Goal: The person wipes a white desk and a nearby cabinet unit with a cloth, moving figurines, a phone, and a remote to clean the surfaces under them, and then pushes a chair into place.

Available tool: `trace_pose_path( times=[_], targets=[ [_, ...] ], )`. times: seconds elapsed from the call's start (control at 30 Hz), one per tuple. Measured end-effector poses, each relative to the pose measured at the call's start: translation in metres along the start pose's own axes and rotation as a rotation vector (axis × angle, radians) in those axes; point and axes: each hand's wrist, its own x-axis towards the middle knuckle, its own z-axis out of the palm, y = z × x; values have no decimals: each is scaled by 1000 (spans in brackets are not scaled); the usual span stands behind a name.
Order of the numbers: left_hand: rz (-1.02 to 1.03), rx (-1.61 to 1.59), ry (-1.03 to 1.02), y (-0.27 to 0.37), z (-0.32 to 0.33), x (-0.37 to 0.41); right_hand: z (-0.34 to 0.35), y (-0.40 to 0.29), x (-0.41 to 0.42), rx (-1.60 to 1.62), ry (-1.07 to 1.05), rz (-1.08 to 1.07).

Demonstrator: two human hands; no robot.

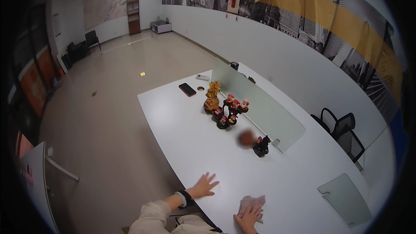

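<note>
My left hand (203,187) rests on the white tabletop (182,136) near its edge, fingers spread and holding nothing. A dark band and a pale bracelet circle that wrist. To the right, my right hand (249,217) lies over a crumpled pinkish-grey cloth (250,201) and presses it against the table. Part of the cloth is hidden under the palm and fingers. Farther up the table stands a black animal figurine (262,146) with a small red-capped figure at its side. A reddish-brown thing (246,138) beside it is blurred.
Several red-capped figurines (232,107) cluster by a frosted glass divider (260,100), with an amber-coloured ornament (213,94). A smartphone (187,89) and a white remote control (202,77) lie at the far end. Another glass panel (346,198) stands right. Mesh chairs (346,133) are beyond the table.
</note>
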Motion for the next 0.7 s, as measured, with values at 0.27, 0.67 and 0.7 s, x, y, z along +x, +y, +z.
trace_pose_path(
  times=[0.27, 0.67, 0.7],
  targets=[
    [-399, 143, -103, -136, -57, -17, -7, 63, -11, 27, -44, -167],
    [-445, 6, -223, -143, -57, -18, 29, -128, 85, 143, 30, -280],
    [-444, 7, -223, -142, -61, -16, 32, -146, 82, 180, -45, -460]
  ],
)
